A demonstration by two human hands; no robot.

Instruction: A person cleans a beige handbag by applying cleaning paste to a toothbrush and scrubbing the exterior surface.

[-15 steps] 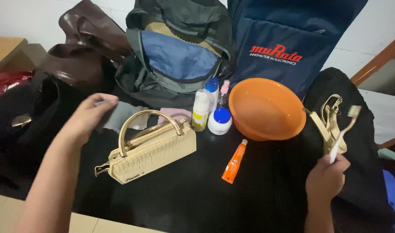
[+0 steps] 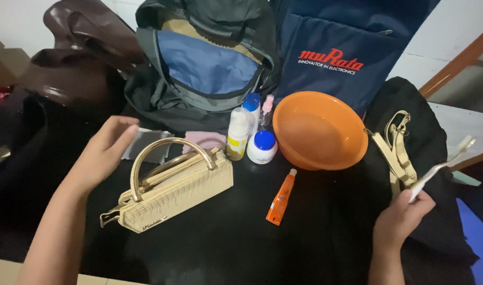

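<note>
Far left: dark brown bag [image 2: 78, 58] slumped at the bench's [image 2: 225, 248] back edge, its lower part lost in shadow.
Left hand [image 2: 101, 153]: hovered flat and open, fingers loosely spread, holding nothing; just left of the cream handbag's arched handle, not touching as far as could be seen.
Cream handbag [image 2: 173, 192]: lay on its side on the black-covered bench, long axis running from lower left up to the right, handle arching upward.
Behind handbag: grey cloth [image 2: 146, 140] and pink patch [image 2: 207, 140], both partly hidden by the handle.
Centre back: open grey-blue backpack [image 2: 199, 68], top cut off by the frame.
Bottles: yellow-labelled bottle [image 2: 237, 134], blue-capped white jar [image 2: 262, 148], close together, upright.
Orange tube [image 2: 281, 198]: flat, cap pointing up and right toward the orange bowl [image 2: 318, 129].
Open room: bare black surface in front of the handbag and tube, down to the near edge.
Right: beige strap [image 2: 394, 150] on a black bag [image 2: 431, 211].
Right hand [image 2: 402, 216]: grip closed around the toothbrush's lower end.
Toothbrush [image 2: 444, 161]: long axis slanted, head pointing up and right; held above the black bag, bristles blurred.
</note>
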